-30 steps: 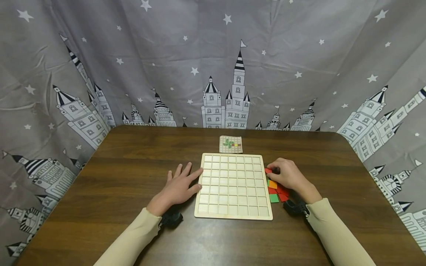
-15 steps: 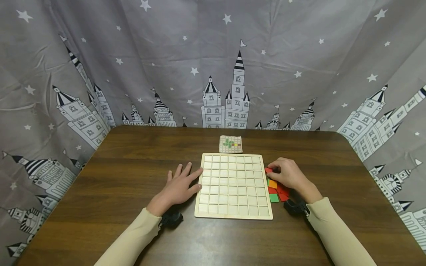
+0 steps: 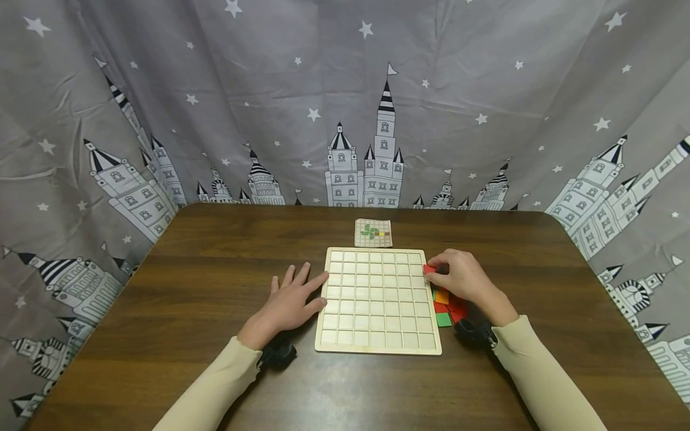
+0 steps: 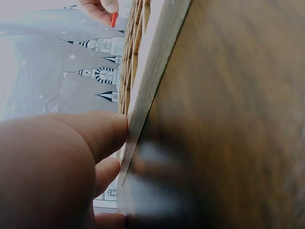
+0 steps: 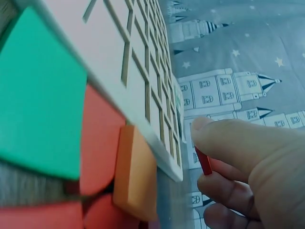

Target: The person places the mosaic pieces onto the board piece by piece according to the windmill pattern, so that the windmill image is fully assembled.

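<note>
A light wooden board (image 3: 377, 352) with a square grid of shallow compartments lies on the table. My left hand (image 3: 293, 304) rests at its left edge with fingers spread; in the left wrist view the thumb (image 4: 107, 131) touches the board's side. My right hand (image 3: 466, 278) pinches a red tile (image 3: 429, 269) between thumb and fingers, at the board's upper right edge. The right wrist view shows this red tile (image 5: 204, 161) edge-on and raised. Below that hand, beside the board, lie several loose tiles: a green tile (image 3: 444, 319), an orange tile (image 3: 441, 297) and red ones (image 3: 458, 306), partly overlapping.
Behind the board lies a small pattern card (image 3: 373, 233) printed with a grid and a green, yellow and brown figure. The brown wooden table (image 3: 215, 251) reaches back to a grey curtain (image 3: 280, 90) with castles and stars. Dark wrist cameras (image 3: 277, 353) sit on both wrists.
My right hand has lifted the red tile from beside the board and moved slightly up and left, toward the board's edge. The left hand has stayed in place.
</note>
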`<state>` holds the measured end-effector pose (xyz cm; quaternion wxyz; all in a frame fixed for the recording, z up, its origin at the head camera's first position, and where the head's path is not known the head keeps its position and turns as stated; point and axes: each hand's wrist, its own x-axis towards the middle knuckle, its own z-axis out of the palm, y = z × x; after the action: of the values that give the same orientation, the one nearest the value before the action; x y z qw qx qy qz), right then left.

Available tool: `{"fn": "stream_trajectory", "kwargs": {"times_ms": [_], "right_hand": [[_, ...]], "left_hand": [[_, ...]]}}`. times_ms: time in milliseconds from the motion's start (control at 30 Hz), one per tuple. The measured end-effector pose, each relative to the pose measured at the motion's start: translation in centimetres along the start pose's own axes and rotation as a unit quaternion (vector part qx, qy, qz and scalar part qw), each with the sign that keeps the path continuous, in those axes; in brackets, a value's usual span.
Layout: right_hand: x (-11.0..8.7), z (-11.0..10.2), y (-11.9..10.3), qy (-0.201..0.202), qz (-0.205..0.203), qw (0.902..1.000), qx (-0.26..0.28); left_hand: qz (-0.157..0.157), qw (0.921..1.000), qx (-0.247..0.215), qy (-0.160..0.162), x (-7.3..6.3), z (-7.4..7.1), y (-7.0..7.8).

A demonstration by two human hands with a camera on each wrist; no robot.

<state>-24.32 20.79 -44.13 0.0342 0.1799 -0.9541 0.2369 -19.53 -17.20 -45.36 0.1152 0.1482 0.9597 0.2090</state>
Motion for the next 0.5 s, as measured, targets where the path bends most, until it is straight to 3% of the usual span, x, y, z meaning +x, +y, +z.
{"fn": "stream_trajectory", "kwargs": {"times_ms": [133,500], "right_hand": [[0.2,0.0,-0.7,-0.005,0.011,0.9999,0.001],[1.1,0.6,-2.7,-0.002,-0.007,1.0000,0.006]], "left_hand": [[0.001,1.0000,0.000,0.000,0.0,0.0,0.0],[0.002,1.0000,-0.003,0.001,-0.2,-0.2,0.1]]}}
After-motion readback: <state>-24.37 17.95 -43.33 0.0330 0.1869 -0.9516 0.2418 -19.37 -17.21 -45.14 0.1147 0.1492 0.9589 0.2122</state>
